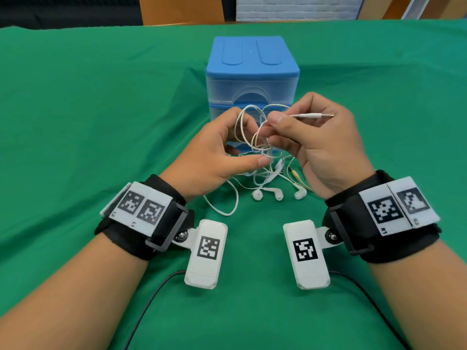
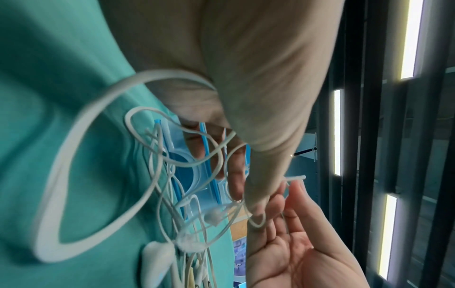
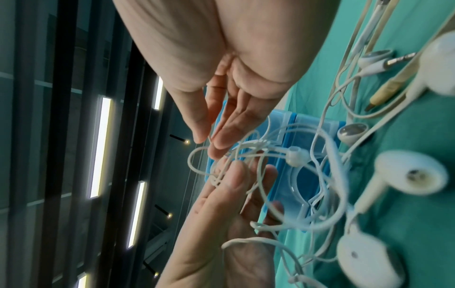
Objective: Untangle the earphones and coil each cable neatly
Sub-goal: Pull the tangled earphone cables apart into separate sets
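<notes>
Two white earphone sets form one tangle of cable (image 1: 255,137) held above the green cloth. My left hand (image 1: 249,147) curls its fingers and thumb round several loops of it. My right hand (image 1: 271,127) pinches one cable just behind its jack plug (image 1: 313,115), which sticks out to the right. Three earbuds (image 1: 278,195) lie on the cloth below, with an inline remote (image 1: 276,169) and a yellowish second plug (image 1: 294,173). The right wrist view has the earbuds (image 3: 413,175) close up and both hands meeting at the knot (image 3: 246,152). A big loop (image 2: 61,175) hangs in the left wrist view.
A small blue drawer box (image 1: 252,72) stands right behind the hands on the green tablecloth (image 1: 101,122). Black wires run from the wrist cameras toward the near edge. Cardboard and a white brick wall lie beyond the table's far edge.
</notes>
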{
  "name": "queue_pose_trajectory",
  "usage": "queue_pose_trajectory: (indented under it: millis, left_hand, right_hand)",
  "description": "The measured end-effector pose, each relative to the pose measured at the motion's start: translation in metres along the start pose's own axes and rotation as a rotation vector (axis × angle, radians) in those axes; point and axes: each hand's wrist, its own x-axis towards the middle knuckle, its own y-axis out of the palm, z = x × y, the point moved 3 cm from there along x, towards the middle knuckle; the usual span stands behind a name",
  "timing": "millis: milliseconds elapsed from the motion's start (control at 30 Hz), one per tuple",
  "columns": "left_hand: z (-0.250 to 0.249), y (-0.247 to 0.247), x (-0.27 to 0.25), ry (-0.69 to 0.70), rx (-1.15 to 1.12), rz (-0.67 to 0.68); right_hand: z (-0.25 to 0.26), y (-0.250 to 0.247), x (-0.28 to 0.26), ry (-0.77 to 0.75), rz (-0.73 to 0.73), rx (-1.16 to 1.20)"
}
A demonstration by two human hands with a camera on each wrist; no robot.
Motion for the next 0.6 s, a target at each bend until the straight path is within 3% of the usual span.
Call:
queue_pose_trajectory:
  millis: [200, 400, 600]
  left_hand:
    - [0.001, -0.005, 0.002, 0.002, -0.071, -0.112]
    - [0.003, -0.002, 0.002, -0.052, -0.226, -0.088]
    - [0.004, -0.002, 0.0, -0.127, -0.372, -0.039]
  right_hand:
    - [0.0, -0.007, 0.004, -0.073, -0.104, -0.154]
    - [-0.002, -0.01, 0.004, -0.084, -0.135, -0.326]
    - [-0.006, -0.021, 0.006, -0.059, -0.275, -0.325]
